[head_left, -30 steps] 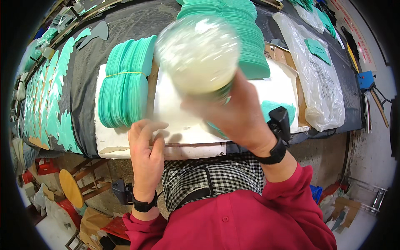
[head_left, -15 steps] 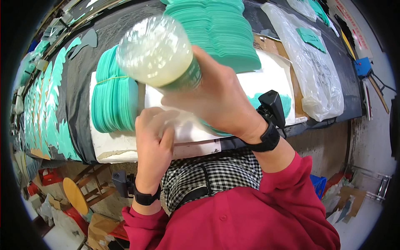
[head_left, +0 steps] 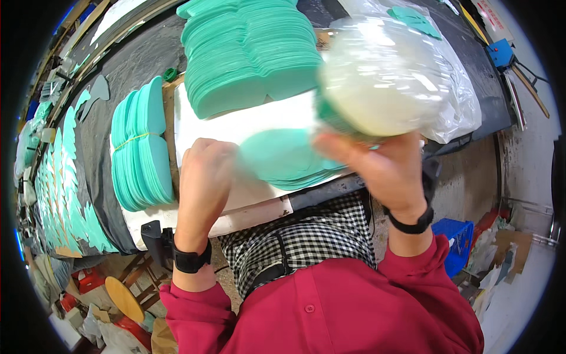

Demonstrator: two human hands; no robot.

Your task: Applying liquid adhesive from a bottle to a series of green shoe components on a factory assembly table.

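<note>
My right hand is wrapped round a bottle with a clear bottom, pale contents and a green band. Its rounded base faces up toward me, and motion smears it. Below and to its left lies a low pile of teal foot-shaped sheets on white board. Near that pile's left end, my left hand is bent with its fingers blurred; whether they grip a sheet cannot be made out. A tall stack of teal sheets stands beyond, and a banded teal bundle sits left.
A small green cap lies on the dark table cover behind the bundle. Clear plastic bags cover the right side. Teal offcuts spread along the left. A wooden stool and a blue crate stand below table level.
The bottle in my right hand has swung right, uncovering the low pile of teal sheets. My left hand has shifted slightly left and up. The view has shifted too.
</note>
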